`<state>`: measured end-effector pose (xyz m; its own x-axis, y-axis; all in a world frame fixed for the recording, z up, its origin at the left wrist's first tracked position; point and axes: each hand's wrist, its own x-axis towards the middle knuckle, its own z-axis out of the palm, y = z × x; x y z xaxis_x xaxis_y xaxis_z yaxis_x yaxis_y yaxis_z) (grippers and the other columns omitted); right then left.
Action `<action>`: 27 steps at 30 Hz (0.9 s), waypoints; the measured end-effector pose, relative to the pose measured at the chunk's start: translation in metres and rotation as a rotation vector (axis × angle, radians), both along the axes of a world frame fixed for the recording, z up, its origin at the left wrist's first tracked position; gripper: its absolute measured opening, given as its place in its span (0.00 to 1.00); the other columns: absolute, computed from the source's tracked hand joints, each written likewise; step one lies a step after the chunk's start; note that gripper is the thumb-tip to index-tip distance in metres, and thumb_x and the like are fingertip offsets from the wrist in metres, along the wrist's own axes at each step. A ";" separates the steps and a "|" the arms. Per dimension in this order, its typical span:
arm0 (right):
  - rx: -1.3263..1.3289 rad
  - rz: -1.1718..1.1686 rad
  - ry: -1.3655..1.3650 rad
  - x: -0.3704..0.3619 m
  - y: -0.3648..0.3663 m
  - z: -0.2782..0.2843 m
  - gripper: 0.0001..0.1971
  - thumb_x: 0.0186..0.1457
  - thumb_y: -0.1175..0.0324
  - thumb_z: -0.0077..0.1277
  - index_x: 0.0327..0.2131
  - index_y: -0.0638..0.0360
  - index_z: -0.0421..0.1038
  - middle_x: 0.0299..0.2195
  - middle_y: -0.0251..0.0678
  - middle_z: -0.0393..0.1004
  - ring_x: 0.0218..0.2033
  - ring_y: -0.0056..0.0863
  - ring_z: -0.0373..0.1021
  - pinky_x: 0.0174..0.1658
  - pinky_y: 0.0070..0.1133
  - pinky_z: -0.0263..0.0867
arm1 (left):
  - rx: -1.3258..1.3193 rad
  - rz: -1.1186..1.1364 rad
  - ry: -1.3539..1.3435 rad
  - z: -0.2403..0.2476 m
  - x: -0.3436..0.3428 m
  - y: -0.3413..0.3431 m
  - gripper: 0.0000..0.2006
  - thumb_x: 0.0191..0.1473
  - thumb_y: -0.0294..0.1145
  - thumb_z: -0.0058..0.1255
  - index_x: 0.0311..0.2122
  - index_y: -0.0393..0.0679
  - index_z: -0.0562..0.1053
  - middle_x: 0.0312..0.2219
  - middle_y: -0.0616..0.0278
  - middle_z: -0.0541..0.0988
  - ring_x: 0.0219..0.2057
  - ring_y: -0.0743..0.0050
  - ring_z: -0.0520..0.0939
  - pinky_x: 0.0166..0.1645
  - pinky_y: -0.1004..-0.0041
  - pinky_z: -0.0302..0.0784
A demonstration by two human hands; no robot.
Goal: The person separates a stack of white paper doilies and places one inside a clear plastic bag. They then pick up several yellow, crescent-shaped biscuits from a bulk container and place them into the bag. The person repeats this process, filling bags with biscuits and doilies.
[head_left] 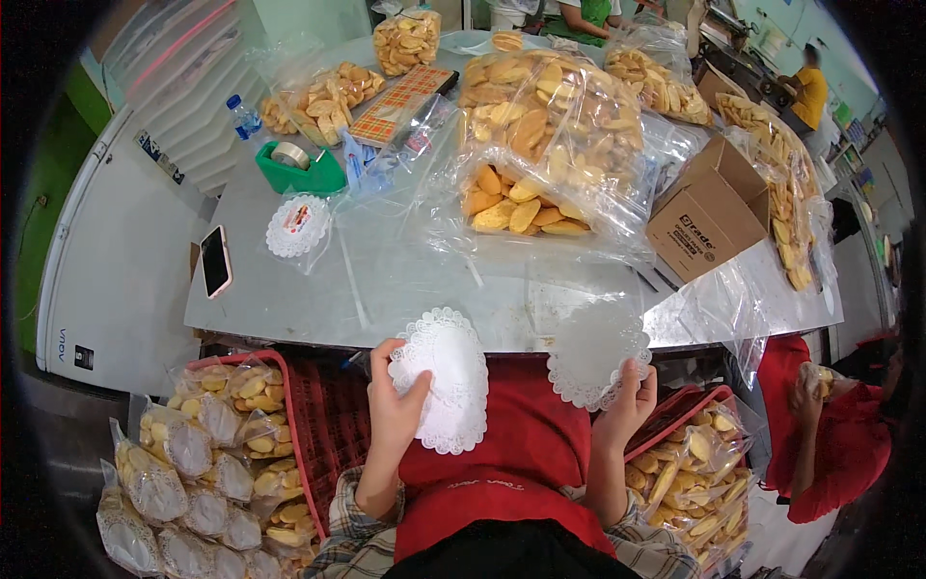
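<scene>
Above the red apron (pixel 502 425), a white doily (pixel 446 381) is being gripped by its left side in the left hand (pixel 403 391), its face being pressed by the thumb, while a greyish doily (pixel 596 340) is being pinched near its lower right by the right hand (pixel 625 405), between thumb and curled fingers. Both are being held in the air at the near edge of the metal table (pixel 386 299), so either could be dropped toward the red crates (pixel 307 425) if a pinch were loosened; the thin lace could also be creased or torn by too firm a thumb. Whether several sheets are being held together on the left cannot be told. On the white one, a bright, plain oval centre is being bordered by a pierced, scalloped rim; on the other, a duller centre is being ringed by similar lace, and clear film (pixel 596 289) seems to be showing around its top, though whether it is being enclosed by a bag is unclear. Farther off, a printed doily (pixel 297 230) is being covered by clear plastic, and beyond it yellow pastries are being contained in a large bag (pixel 550 125).
</scene>
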<state>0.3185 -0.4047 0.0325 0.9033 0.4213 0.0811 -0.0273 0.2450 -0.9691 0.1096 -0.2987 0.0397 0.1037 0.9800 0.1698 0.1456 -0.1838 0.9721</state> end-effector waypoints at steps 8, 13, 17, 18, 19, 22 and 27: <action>-0.201 0.567 -0.412 -0.049 0.009 -0.008 0.03 0.47 0.76 0.47 0.27 0.66 0.68 0.28 0.38 0.69 0.26 0.22 0.65 0.29 0.15 0.60 | -0.133 -0.520 0.137 -0.005 0.020 -0.029 0.09 0.47 0.20 0.41 0.35 0.37 0.72 0.27 0.59 0.77 0.27 0.83 0.73 0.29 0.82 0.68; -0.205 0.626 -0.407 -0.053 0.013 -0.007 0.05 0.47 0.77 0.47 0.29 0.67 0.68 0.32 0.42 0.70 0.27 0.27 0.68 0.30 0.17 0.64 | -0.152 -0.489 0.092 0.002 0.023 -0.029 0.08 0.47 0.24 0.48 0.35 0.35 0.71 0.26 0.62 0.76 0.26 0.84 0.73 0.29 0.82 0.67; -0.228 0.663 -0.375 -0.054 0.012 -0.006 0.05 0.47 0.77 0.47 0.30 0.66 0.69 0.32 0.40 0.70 0.28 0.23 0.68 0.30 0.16 0.64 | -0.131 -0.490 0.083 -0.003 0.024 -0.027 0.07 0.44 0.25 0.52 0.30 0.34 0.70 0.23 0.65 0.75 0.24 0.86 0.71 0.28 0.83 0.66; -0.238 0.665 -0.338 -0.055 0.011 -0.007 0.05 0.47 0.77 0.47 0.30 0.66 0.69 0.32 0.40 0.70 0.28 0.22 0.68 0.30 0.16 0.64 | -0.120 -0.473 0.053 -0.005 0.024 -0.027 0.06 0.44 0.25 0.53 0.28 0.34 0.70 0.21 0.66 0.74 0.24 0.87 0.71 0.28 0.84 0.66; -0.249 0.667 -0.301 -0.055 0.011 -0.007 0.05 0.47 0.78 0.47 0.30 0.66 0.69 0.32 0.39 0.70 0.28 0.21 0.68 0.29 0.16 0.64 | -0.135 -0.440 0.044 -0.006 0.024 -0.027 0.06 0.43 0.25 0.53 0.26 0.35 0.70 0.20 0.66 0.74 0.23 0.87 0.71 0.27 0.84 0.65; -0.307 0.655 -0.168 -0.054 0.009 -0.014 0.06 0.46 0.78 0.47 0.31 0.65 0.69 0.32 0.38 0.70 0.28 0.19 0.68 0.29 0.15 0.64 | -0.193 -0.372 0.025 -0.005 0.021 -0.027 0.06 0.43 0.24 0.53 0.22 0.37 0.68 0.18 0.67 0.72 0.21 0.87 0.70 0.25 0.83 0.64; -0.230 0.700 -0.198 -0.056 0.009 -0.015 0.07 0.45 0.78 0.48 0.31 0.65 0.68 0.33 0.38 0.70 0.29 0.21 0.68 0.31 0.16 0.64 | -0.126 -0.258 0.025 -0.004 0.022 -0.027 0.06 0.43 0.23 0.52 0.22 0.37 0.67 0.18 0.65 0.71 0.21 0.86 0.70 0.25 0.82 0.65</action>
<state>0.2622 -0.3958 0.0178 0.3966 0.9163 0.0549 0.0782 0.0258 -0.9966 0.1320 -0.3255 0.0356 0.3548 0.9340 0.0422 0.1344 -0.0956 0.9863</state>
